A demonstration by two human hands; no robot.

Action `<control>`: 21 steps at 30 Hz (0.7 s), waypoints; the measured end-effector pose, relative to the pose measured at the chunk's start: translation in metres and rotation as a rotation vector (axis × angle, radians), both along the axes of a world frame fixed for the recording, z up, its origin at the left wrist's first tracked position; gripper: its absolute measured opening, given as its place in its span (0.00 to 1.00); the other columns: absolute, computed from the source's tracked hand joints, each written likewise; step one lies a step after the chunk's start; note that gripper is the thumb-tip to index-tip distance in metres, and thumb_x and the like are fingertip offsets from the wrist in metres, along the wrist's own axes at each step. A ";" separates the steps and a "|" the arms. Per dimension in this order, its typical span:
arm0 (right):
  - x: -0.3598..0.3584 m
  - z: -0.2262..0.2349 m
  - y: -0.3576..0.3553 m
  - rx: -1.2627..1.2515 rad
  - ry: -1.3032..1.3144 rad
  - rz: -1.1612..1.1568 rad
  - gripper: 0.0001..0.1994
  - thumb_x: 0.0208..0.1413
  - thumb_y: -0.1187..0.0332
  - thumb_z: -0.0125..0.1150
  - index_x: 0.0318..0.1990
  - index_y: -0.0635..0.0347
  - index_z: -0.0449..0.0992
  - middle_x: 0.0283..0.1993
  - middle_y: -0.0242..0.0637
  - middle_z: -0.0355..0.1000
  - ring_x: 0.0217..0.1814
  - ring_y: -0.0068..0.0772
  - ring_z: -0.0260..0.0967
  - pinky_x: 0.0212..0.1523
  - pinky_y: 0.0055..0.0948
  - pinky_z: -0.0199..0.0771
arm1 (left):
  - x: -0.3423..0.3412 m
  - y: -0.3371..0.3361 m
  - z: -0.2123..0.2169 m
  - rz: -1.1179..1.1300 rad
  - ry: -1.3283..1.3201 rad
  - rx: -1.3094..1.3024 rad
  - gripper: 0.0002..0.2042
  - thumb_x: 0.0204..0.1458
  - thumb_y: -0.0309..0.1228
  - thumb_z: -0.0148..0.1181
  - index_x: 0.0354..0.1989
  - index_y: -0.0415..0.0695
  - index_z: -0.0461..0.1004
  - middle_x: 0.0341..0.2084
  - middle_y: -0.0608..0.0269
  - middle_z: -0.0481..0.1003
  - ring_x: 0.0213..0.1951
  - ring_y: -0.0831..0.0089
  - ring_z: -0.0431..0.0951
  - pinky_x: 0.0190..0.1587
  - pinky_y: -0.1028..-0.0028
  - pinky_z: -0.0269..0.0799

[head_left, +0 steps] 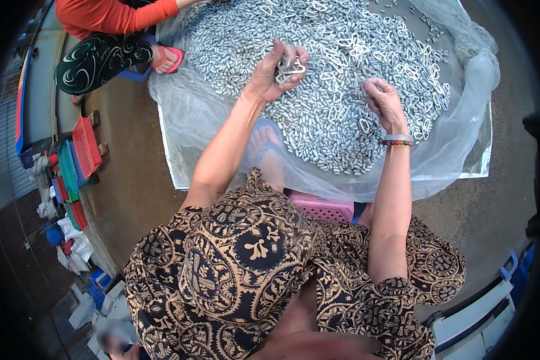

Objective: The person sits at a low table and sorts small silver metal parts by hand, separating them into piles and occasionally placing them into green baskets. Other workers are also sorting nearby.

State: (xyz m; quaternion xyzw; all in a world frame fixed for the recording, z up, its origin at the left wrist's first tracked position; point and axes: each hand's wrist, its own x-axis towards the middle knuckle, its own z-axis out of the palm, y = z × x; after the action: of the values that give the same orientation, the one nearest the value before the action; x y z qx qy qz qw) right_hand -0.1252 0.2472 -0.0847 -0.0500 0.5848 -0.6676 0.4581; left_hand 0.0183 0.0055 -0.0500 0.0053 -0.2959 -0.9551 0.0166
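A wide heap of small silver metal barrels [327, 138] lies in front of me, with pale, oblong metal links [354, 45] scattered through it, mostly toward the middle and right. Above the heap's left part, my left hand [270, 75] is curled, palm up, around a few metal links [293, 71]. My right hand [386, 105], with a beaded bracelet at the wrist, hangs over the right part of the heap. Its fingers are drawn together, and whatever lies between them is too small or hidden to tell.
Sheer white netting [444, 159] spreads under the heap and bunches at the right. A pink plastic stool [324, 207] is beneath me. Another person in a red sleeve [120, 15] sits at the upper left. Coloured plastic baskets [87, 150] stand at the left.
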 end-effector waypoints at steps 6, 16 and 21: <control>0.007 0.012 0.004 -0.497 -0.131 -0.020 0.09 0.49 0.72 0.56 0.36 0.55 0.65 0.34 0.38 0.68 0.34 0.31 0.69 0.13 0.11 0.57 | -0.004 0.022 -0.012 -0.069 -0.228 -0.071 0.08 0.53 0.33 0.55 0.32 0.41 0.71 0.30 0.59 0.70 0.21 0.78 0.68 0.11 0.87 0.56; -0.017 0.006 0.039 0.219 0.136 0.256 0.09 0.48 0.68 0.64 0.37 0.60 0.78 0.19 0.24 0.65 0.17 0.09 0.54 0.11 0.13 0.45 | -0.009 0.058 -0.055 0.006 0.134 -1.893 0.04 0.46 0.30 0.60 0.30 0.45 0.75 0.30 0.61 0.71 0.32 0.62 0.76 0.36 0.66 0.73; 0.031 -0.023 0.035 1.083 0.941 0.543 0.20 0.37 0.57 0.70 0.31 0.66 0.77 0.31 0.51 0.74 0.36 0.52 0.74 0.41 0.42 0.73 | -0.023 0.023 -0.037 0.181 -0.014 -1.748 0.09 0.45 0.34 0.62 0.35 0.47 0.78 0.31 0.60 0.73 0.35 0.63 0.75 0.39 0.68 0.71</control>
State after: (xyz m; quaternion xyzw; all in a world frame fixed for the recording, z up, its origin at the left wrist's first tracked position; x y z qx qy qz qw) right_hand -0.0943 0.2820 -0.1078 -0.2394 0.9309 -0.0601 0.2692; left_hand -0.0044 0.0283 -0.0873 0.0201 -0.9198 -0.3817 0.0886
